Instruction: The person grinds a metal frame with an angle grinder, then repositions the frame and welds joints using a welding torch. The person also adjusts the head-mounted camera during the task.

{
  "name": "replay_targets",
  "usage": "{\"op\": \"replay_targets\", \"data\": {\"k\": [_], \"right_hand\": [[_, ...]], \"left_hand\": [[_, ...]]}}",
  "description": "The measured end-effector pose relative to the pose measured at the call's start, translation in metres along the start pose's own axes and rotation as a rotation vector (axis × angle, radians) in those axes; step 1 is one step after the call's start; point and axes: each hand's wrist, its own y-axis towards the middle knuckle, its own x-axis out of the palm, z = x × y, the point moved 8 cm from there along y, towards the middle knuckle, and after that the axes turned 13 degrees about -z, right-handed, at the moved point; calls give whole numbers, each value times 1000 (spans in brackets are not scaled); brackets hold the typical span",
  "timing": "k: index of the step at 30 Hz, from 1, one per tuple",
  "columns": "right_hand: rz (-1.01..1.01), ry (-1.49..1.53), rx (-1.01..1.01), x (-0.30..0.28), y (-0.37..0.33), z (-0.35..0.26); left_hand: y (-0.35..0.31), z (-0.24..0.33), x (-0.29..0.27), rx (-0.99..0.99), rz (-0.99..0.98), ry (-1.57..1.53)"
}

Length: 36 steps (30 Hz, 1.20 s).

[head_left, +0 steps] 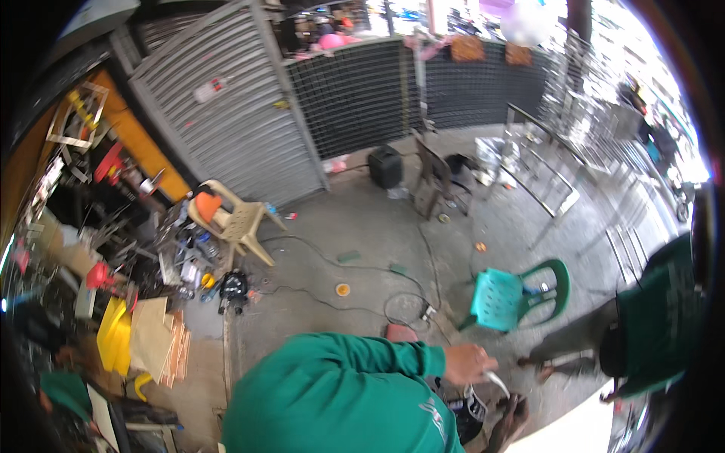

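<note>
A green sleeve comes up from the lower edge and bends across to the right, ending in my left hand (467, 364). Its fingers are closed on a thin, white, curved piece (498, 383), whose exact kind I cannot make out. Just below the hand is a black object with light markings (470, 414), partly hidden by the green shirt. Beside it, a dark brown shape (511, 420) resembles a hand or foot; whose it is, I cannot tell. My right hand does not show for certain.
A green plastic chair (498, 298) stands to the right, near a co-worker in green (657, 325). Cables (325, 260) cross the concrete floor. A beige chair (240, 219) stands among tools at left, by wooden boards (155, 336). Metal frames (555, 204) stand at back right.
</note>
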Motion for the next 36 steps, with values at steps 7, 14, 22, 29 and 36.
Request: {"op": "replay_targets", "data": {"k": [7,14,22,29,36], "right_hand": [[237,156,179,-30,-33,-7],[354,453,177,-35,-102,34],[868,677,13,-70,-156,44],[1012,535,172,-116,-151,76],[1043,520,334,-202,-95,124]], "left_hand": [[35,8,-14,-122,141,-206],[103,70,18,31,-54,-354],[160,98,68,146,-304,-442],[235,97,113,47,-646,-700],[370,81,146,-7,-885,-743]]}}
